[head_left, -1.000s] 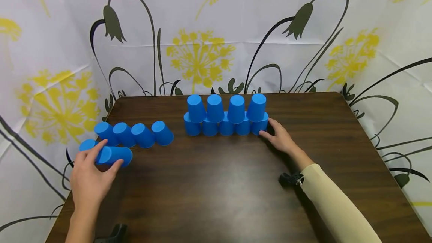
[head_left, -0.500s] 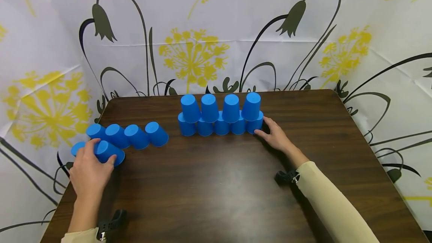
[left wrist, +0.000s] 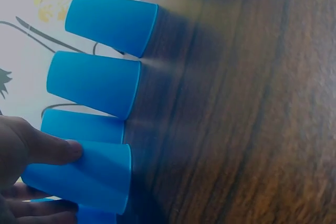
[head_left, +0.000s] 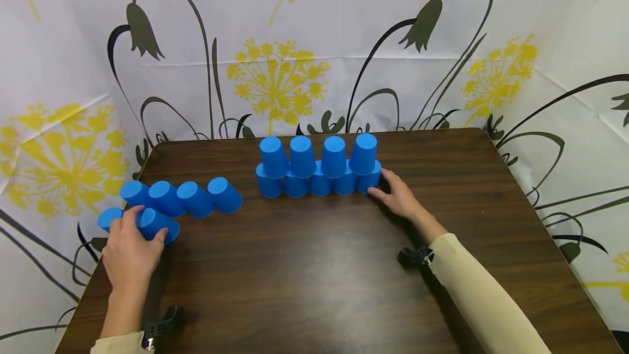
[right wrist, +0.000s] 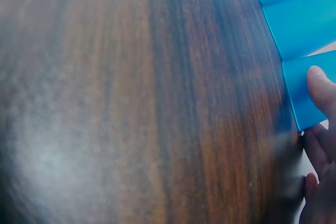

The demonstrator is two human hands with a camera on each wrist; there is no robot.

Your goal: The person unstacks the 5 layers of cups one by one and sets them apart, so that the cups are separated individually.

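Observation:
My left hand (head_left: 131, 253) grips an upside-down blue plastic cup (head_left: 158, 224) at the table's left, thumb on its near side and fingers round the other. In the left wrist view the cup's (left wrist: 97, 177) rim is at or close to the tabletop; contact cannot be told. Another blue cup (head_left: 109, 218) is partly hidden behind that hand. On the right, my right hand (head_left: 400, 196) holds the end cup (head_left: 368, 178) of a bottom row, with the thumb (right wrist: 317, 85) on its front. Four-sided contact is not visible, as the fingers' far ends are hidden.
Several upside-down cups (head_left: 195, 199) stand in a line behind my left hand. At the back centre, an upper row of cups (head_left: 302, 156) sits on a lower row (head_left: 320, 180). The brown table (head_left: 304, 277) meets a flower-patterned cloth (head_left: 196, 86) behind.
The cup in my left hand has gone from nearly sideways to upside down, lower toward the table. My right hand stays at the end cup. The head view has shifted slightly.

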